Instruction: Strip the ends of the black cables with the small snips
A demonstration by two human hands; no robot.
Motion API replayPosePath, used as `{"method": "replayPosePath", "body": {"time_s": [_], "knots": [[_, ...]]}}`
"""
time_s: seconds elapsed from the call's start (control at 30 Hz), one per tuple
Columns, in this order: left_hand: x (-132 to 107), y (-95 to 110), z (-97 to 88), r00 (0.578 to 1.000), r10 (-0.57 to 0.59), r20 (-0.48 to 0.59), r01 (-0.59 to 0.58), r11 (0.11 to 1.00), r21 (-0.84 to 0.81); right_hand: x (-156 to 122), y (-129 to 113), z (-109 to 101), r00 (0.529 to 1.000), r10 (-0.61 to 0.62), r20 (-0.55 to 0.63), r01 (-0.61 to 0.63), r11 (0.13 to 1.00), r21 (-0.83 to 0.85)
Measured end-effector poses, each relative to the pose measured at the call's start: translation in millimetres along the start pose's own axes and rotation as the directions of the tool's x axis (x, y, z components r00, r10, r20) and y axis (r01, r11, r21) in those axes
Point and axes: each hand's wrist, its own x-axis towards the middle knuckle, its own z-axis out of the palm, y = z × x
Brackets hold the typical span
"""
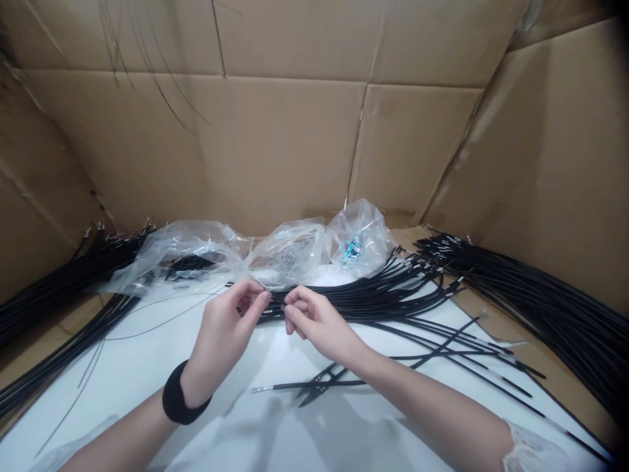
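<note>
Close together at the middle of the white surface, my left hand (228,328) and my right hand (317,321) both pinch a thin black cable (278,299). Only a short dark stretch of it shows between the fingertips; the rest is hidden by the fingers or blends into the bundle behind. Just beyond my hands lies a bundle of black cables (344,301), its pale-tipped ends fanning out to the right. Below my right forearm, dark snips (314,388) lie across a single black cable (285,386) with a silvery end.
Clear plastic bags stand along the back: one with dark parts (191,265), one with small clear pieces (289,252), one with blue parts (354,249). More black cables lie at the left (63,282) and right (531,295). Cardboard walls (295,144) enclose the surface.
</note>
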Motion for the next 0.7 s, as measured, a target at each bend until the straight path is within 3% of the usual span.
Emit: {"method": "replayPosePath", "body": {"time_s": [0.1, 0.2, 0.33, 0.5, 0.7], "knots": [[-4, -4, 4.5, 0.959, 0.24, -0.154, -0.193, 0.945, 0.265, -4, -1, 2, 0.996, -0.074, -0.046, 0.067, 0.989, -0.132], [-5, -8, 7.7, 0.9, 0.403, -0.166, -0.297, 0.846, 0.443, -7, 0, 4, 0.988, -0.143, -0.06, 0.117, 0.941, -0.318], [-4, -9, 9.9, 0.878, 0.465, -0.116, -0.348, 0.784, 0.514, -7, 3, 4, 0.979, -0.197, -0.05, 0.161, 0.902, -0.401], [-4, -6, 11.7, 0.861, 0.508, -0.032, -0.428, 0.758, 0.493, 0, 0, -1, 0.921, -0.386, -0.054, 0.329, 0.844, -0.424], [-7, -6, 12.6, 0.843, 0.531, -0.082, -0.434, 0.762, 0.48, 7, -1, -2, 0.958, -0.238, -0.162, 0.202, 0.956, -0.212]]}}
